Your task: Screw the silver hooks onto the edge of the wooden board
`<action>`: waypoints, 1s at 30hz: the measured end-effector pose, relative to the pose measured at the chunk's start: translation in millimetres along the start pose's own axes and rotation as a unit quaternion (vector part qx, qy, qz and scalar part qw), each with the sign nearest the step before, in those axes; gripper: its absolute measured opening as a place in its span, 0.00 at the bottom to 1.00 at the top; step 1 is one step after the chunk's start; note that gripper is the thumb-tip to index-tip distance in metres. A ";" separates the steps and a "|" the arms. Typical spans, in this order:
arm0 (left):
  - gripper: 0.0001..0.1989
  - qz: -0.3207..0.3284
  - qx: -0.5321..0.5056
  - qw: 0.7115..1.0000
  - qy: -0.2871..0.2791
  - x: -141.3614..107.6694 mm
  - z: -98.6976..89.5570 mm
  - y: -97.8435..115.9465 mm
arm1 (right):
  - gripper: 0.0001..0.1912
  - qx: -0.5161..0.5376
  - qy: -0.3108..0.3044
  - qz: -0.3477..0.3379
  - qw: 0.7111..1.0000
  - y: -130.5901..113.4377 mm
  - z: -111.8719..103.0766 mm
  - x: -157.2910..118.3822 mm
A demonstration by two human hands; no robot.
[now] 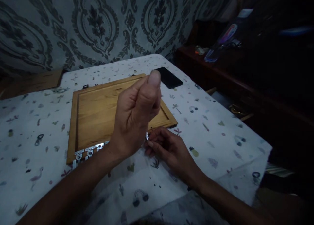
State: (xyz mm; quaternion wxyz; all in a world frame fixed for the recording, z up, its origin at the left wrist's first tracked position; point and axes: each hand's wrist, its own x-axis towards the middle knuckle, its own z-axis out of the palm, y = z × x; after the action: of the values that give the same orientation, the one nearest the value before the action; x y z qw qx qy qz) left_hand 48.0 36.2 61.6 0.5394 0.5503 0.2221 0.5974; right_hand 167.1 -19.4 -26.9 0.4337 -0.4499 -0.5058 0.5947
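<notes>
A wooden panel (98, 110) with a raised border lies on the patterned tablecloth. Along its near edge sits a row of small shiny metal fittings (89, 151), partly hidden by my left forearm. My left hand (137, 117) is closed in a fist with the thumb on top, held over the panel's near right part. Whatever is inside that fist cannot be made out. Just right of it, my right hand (169, 149) has its fingers pinched at a small shiny metal piece (147, 136), close to the panel's near edge and to the heel of my left hand.
A black phone (169, 77) lies beyond the panel's far right corner. Flat brown cardboard (31, 82) is at the far left, by the patterned wall. On a dark wooden surface to the right, a clear plastic bottle (224, 38) stands. The table's right edge (220, 102) drops off beside an open drawer.
</notes>
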 end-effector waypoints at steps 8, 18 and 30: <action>0.24 -0.013 0.037 0.999 0.023 -3.4 -1.6 -12.3 | 0.08 0.008 0.000 0.012 1.000 -0.7 0.7 0.9; 0.24 -0.023 0.032 0.999 0.023 -3.9 -0.5 -11.6 | 0.08 0.008 -0.005 0.002 1.000 1.1 -0.1 1.4; 0.19 -0.037 0.084 0.993 -0.074 -2.0 -4.9 -9.0 | 0.06 0.011 -0.012 -0.001 1.000 0.4 -0.2 0.3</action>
State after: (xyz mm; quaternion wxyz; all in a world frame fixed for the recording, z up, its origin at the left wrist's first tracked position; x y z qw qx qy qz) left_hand 46.8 39.0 51.5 0.5278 0.6276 0.2514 0.5141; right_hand 167.2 -19.1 -27.4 0.4330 -0.4376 -0.5047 0.6052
